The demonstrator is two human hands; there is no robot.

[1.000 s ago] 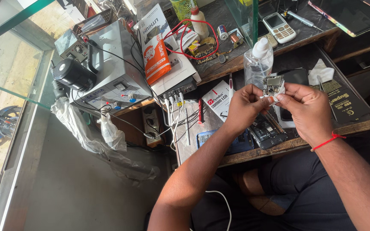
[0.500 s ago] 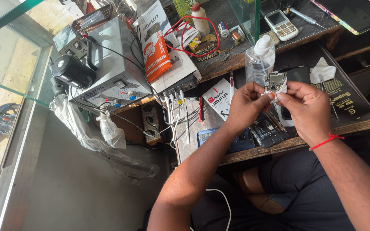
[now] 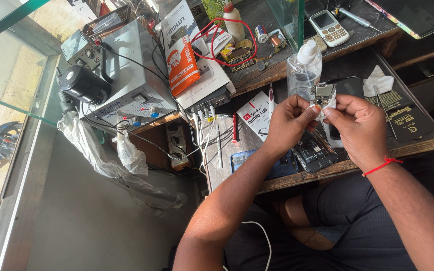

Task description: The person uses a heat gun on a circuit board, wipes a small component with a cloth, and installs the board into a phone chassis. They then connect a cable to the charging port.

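My left hand (image 3: 288, 122) pinches a small phone circuit board (image 3: 322, 94) by its lower left edge. My right hand (image 3: 358, 126), with a red thread on its wrist, presses a scrap of white tissue (image 3: 329, 104) against the board's lower right side. Both hands hover over an opened phone body (image 3: 315, 150) that lies on the wooden bench (image 3: 413, 145). A clear plastic squeeze bottle (image 3: 304, 68) with a white cap stands just behind the board.
A grey bench power unit (image 3: 126, 80) with cables sits at the left, with an orange packet (image 3: 182, 65) and white boxes beside it. A keypad phone (image 3: 329, 27), red wires (image 3: 222, 45), a white tissue (image 3: 379, 81) and black packets (image 3: 409, 118) lie further back and right.
My hands and the board have kept their place over the bench. My right hand now rubs the tissue lower on the board. The view shifted slightly.
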